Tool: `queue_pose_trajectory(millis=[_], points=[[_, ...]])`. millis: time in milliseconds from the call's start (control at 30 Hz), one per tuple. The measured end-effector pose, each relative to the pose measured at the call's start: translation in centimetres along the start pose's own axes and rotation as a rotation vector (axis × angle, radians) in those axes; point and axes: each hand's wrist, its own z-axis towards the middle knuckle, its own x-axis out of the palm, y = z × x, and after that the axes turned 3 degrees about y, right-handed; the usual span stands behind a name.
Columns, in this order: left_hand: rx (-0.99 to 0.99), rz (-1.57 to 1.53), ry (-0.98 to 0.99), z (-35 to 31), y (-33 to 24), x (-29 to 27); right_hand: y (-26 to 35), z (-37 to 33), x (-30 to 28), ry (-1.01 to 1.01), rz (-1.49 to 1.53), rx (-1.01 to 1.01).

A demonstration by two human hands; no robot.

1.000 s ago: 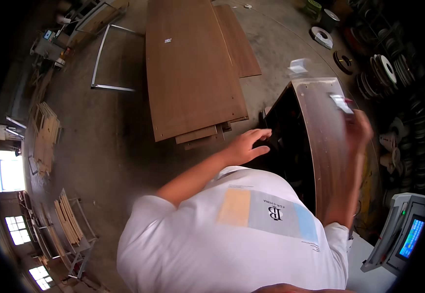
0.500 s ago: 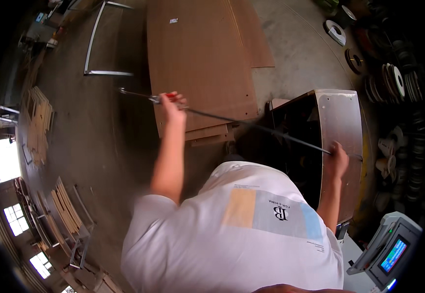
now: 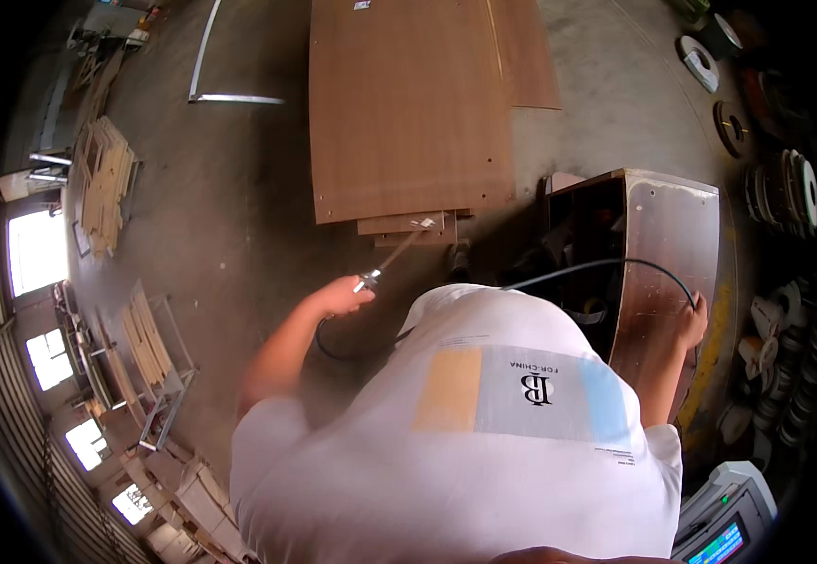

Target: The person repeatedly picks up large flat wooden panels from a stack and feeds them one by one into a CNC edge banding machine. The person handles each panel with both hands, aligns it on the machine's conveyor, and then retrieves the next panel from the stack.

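Observation:
My left hand (image 3: 341, 296) is closed on a small metal tool with a long thin nozzle (image 3: 399, 252) that points toward a stack of brown boards (image 3: 408, 103). A black hose (image 3: 606, 265) runs from the tool, loops below my hand, and arcs over an open dark-brown cabinet (image 3: 671, 235) to my right hand (image 3: 692, 322). That hand is closed at the cabinet's right edge, seemingly around the hose. My white shirt fills the lower middle of the picture.
Concrete floor lies all around. A bent metal frame (image 3: 211, 66) lies at the far left, with piles of pale wood slats (image 3: 108, 183) and racks (image 3: 155, 357) along the left. Rolls of edging strip (image 3: 793, 188) line the right. A machine with a lit screen (image 3: 723, 526) stands at the lower right.
My left hand left the cabinet opening, swung far out with the hose pulled taut, and has come back nearer my body. The hose now hangs slack. My right hand slid down the cabinet's edge.

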Motion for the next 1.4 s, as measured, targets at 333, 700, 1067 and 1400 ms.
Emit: queue_pose_trajectory(millis=[333, 700, 1067, 1400], points=[[-0.098, -0.535, -0.257, 4.6, 4.6, 7.9, 9.4, 8.4, 6.0, 0.146, 0.023, -0.348], [-0.010, -0.990, -0.524, 16.2, -11.5, 2.1, 12.8, 10.4, 7.3, -0.055, 0.036, -0.287], [0.240, -0.874, -0.533, 30.3, -33.1, -20.0, 13.3, 11.5, 7.3, -0.116, 0.024, -0.311], [0.361, -0.794, -0.389, 40.4, -45.7, -18.5, 14.2, 10.8, 7.3, -0.069, -0.006, -0.281]])
